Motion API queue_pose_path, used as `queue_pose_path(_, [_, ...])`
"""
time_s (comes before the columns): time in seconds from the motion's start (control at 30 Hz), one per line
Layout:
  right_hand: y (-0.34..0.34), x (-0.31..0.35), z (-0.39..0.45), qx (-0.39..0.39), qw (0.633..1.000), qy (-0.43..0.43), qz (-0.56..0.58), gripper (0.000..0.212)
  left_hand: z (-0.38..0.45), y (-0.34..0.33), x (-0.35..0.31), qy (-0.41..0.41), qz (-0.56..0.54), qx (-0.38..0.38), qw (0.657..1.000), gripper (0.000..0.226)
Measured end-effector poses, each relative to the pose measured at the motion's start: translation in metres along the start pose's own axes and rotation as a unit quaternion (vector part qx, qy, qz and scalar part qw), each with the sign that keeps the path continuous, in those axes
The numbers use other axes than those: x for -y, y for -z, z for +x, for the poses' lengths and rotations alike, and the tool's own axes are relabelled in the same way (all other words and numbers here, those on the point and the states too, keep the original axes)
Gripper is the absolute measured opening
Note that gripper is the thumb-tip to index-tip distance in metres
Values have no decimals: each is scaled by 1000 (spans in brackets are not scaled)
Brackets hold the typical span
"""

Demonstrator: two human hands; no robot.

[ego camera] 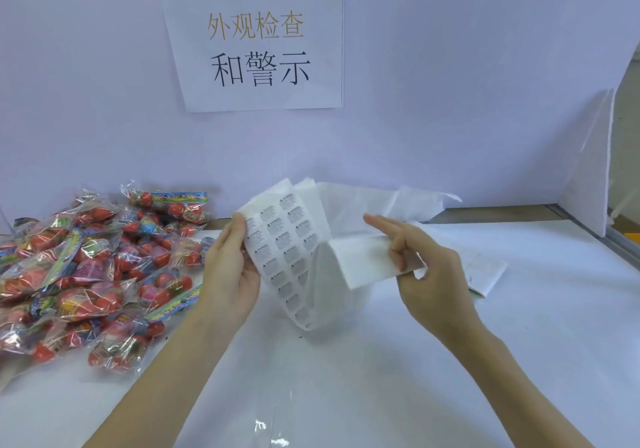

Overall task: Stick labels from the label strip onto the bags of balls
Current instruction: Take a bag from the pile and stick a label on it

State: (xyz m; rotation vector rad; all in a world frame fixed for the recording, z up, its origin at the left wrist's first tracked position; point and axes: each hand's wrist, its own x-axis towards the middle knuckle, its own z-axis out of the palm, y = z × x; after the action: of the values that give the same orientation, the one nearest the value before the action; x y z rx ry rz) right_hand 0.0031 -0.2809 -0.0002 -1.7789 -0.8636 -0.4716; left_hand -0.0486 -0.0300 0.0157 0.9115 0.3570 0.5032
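On the white table [519, 343], at far left, we see a heap of bags of balls [90, 271], too tangled to count. Our left hand [230, 271] pinches one label strip [284, 247], three labels across, held above the table. Our right hand [426, 267] grips its folded blank length, index finger straight.

This is looking like a packing or inspection station in a small factory. A printed paper sign [256, 37] with Chinese characters is hanging on the plain white partition [450, 84] behind the counter [519, 343], which is covered in white. A white side board [588, 177] is closing off the right edge. A heap of bags of balls [86, 267] is lying at the left, and a label strip [280, 247] is being handled mid-counter.
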Motion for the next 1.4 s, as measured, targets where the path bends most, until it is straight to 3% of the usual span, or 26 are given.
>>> queue_pose_path(0.13, [1, 4, -1, 180, 983, -24, -9, 58, 6, 4, -25, 14, -148, 14, 989, 42])
queue_pose_path(0.2, [0, 3, -5, 291, 953, -59, -53, 73, 10, 11, -35, 13, -188, 26, 982, 45])
queue_pose_path(0.27, [2, 2, -10, 387, 910, -113, -94, 71, 11, 14, -37, 15, -197, 40, 979, 46])
queue_pose_path(0.43, [11, 6, -5, 462, 863, -184, -92, 74, -2, -3, -16, 22, -135, 87, 987, 47])
queue_pose_path(0.5, [7, 7, -3, 420, 884, -184, -88, 62, -7, -8, -8, 32, -120, 108, 986, 48])
queue_pose_path(0.63, [-13, 5, -5, 170, 975, -131, -50, 36, -16, -14, 16, 62, -54, 122, 989, 43])
queue_pose_path(0.73, [-26, 1, -9, 57, 996, -72, -6, 44, -26, -16, 34, 83, 38, 127, 988, 31])
queue_pose_path(0.87, [-31, 0, -10, 9, 999, -51, -11, 47, -31, -16, 49, 85, 129, 105, 982, 33])
queue_pose_path(0.97, [-32, -5, -10, 1, 998, -57, -28, 28, -33, -15, 55, 86, 177, 90, 976, 37])
queue_pose_path(1.1, [-33, -10, -10, -2, 987, -161, -5, 21, -33, -13, 56, 45, 330, 100, 938, 58])
queue_pose_path(1.17, [-31, -11, -8, -7, 977, -210, 22, 20, -32, -13, 55, 10, 368, 145, 918, 66])
queue_pose_path(1.2, [-29, -11, -7, -12, 973, -227, 31, 19, -32, -13, 54, -1, 368, 179, 913, 56])
queue_pose_path(1.27, [-25, -11, -5, -17, 966, -252, 54, 16, -31, -12, 52, -4, 378, 254, 890, 17])
queue_pose_path(1.3, [-24, -11, -4, -15, 963, -260, 63, 15, -29, -10, 52, -5, 379, 285, 880, 13])
queue_pose_path(1.4, [-23, -9, -3, -6, 959, -271, 77, 16, -21, -1, 53, 0, 388, 300, 871, 37])
